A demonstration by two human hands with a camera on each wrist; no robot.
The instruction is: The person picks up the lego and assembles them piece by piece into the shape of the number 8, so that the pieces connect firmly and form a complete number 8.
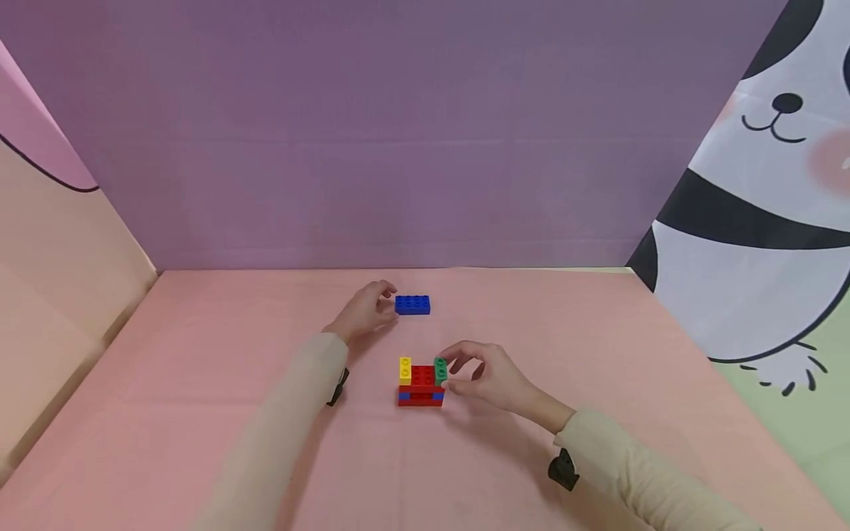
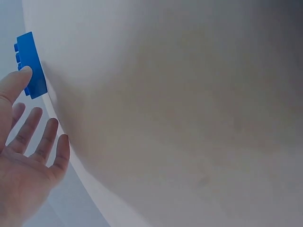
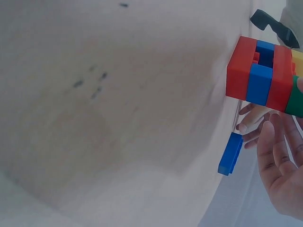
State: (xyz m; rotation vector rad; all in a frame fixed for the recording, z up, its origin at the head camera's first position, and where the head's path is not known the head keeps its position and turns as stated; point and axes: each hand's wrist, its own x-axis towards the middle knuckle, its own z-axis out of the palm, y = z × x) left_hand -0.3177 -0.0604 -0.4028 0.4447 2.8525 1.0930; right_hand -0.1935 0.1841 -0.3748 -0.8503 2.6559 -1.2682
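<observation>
A blue brick [image 1: 412,304] lies flat at the back of the table. My left hand [image 1: 364,311] is at its left end, with thumb and fingers apart; in the left wrist view the thumb [image 2: 21,78] overlaps the blue brick [image 2: 33,66]. Nearer to me stands a small stack of red and blue bricks [image 1: 420,397]. On top of it sit a yellow brick [image 1: 405,371] at the left and a green brick [image 1: 440,371] at the right. My right hand [image 1: 494,376] pinches the green brick between thumb and index finger, its other fingers loosely bent.
The pink table [image 1: 199,413] meets a purple backdrop [image 1: 398,147] behind the blue brick. A panel with a printed panda [image 1: 764,273] stands along the right side, and a beige panel [image 1: 60,295] along the left. Dark wrist straps [image 1: 564,470] show at the sleeves.
</observation>
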